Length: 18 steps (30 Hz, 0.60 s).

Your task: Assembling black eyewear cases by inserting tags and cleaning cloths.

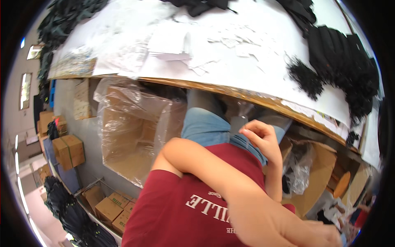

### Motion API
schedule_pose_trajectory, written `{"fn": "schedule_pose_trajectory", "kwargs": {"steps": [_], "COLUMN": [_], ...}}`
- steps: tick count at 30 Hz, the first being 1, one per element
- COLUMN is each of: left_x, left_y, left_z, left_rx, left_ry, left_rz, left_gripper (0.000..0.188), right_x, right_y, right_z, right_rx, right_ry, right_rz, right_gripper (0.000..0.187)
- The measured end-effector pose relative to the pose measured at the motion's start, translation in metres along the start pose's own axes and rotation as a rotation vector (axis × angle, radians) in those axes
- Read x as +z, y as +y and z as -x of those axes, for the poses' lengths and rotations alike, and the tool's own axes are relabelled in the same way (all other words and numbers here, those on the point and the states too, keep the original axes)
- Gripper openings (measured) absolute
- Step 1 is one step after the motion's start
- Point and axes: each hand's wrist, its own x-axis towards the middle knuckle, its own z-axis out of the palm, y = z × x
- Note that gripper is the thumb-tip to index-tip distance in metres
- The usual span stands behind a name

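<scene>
My left arm crosses in front of my dark red shirt (181, 206). My left hand (325, 234) is at the lower right, blurred near the picture's rim; its fingers cannot be made out, nor whether it holds anything. My right hand (263, 140) is raised over my lap, close to the table's front edge. Its fingers are curled in toward the thumb, and a faint pale sliver shows below the fingertips, too small to name. Blue jeans (205, 125) show beneath it. Neither hand touches the white-covered table (247, 70).
Paper slips (242, 39) and stacked white sheets (168, 43) lie on the table. Black fringed textile bundles (337, 57) are at its right, more dark bundles (68, 20) at far left. A plastic-lined carton (131, 131) stands left of me, another open carton (317, 177) right.
</scene>
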Motion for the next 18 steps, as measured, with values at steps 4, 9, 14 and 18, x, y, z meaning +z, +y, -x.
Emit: {"fn": "schedule_pose_trajectory", "kwargs": {"steps": [4,9,14,18], "left_x": [0.007,0.014,0.012,0.007], "left_y": [0.02,0.009,0.005,0.009], "left_z": [0.009,0.026,0.05,0.046], "left_rx": [-0.169,-0.268,-0.468,-0.289], "left_ry": [-0.022,-0.065,-0.053,-0.112], "left_rz": [0.028,0.133,0.262,0.215], "left_gripper": [0.054,0.052,0.055,0.059], "right_x": [-0.005,0.005,0.001,0.0], "right_y": [0.014,0.006,-0.004,-0.006], "right_z": [0.0,-0.007,-0.014,-0.017], "right_rx": [0.016,-0.056,-0.13,-0.116], "right_ry": [-0.016,-0.071,-0.091,-0.108], "right_rz": [0.054,0.183,0.329,0.325], "right_gripper": [0.01,0.012,0.013,0.012]}}
